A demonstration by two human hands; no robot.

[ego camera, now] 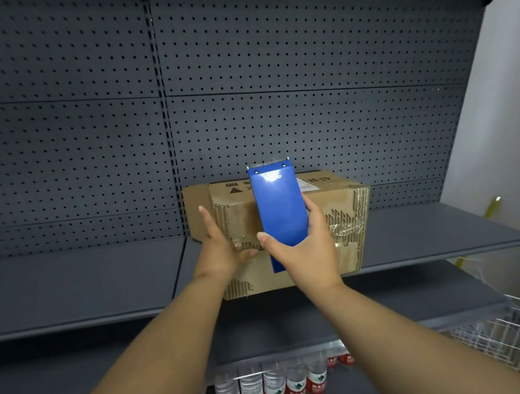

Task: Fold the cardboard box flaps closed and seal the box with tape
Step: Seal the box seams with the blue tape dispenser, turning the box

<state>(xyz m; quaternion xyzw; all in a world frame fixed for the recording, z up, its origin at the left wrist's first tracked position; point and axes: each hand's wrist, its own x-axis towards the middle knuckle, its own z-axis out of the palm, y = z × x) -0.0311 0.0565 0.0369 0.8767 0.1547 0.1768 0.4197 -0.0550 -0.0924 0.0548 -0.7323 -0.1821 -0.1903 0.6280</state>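
The right hand (302,253) has its grip wrapped round the blue tape dispenser (280,210), set against the cardboard box (343,220) front to lay tape. The left hand (222,248), fingers straight, steadies the box's left side on the shelf (430,234).

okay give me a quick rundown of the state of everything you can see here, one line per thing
cardboard box: on the shelf, top flaps down, surface torn
tape dispenser: blue, gripped, held against the box front
right hand: gripping the dispenser
left hand: flat against the box front
shelf: holding the box
water bottles: upright, lower shelf
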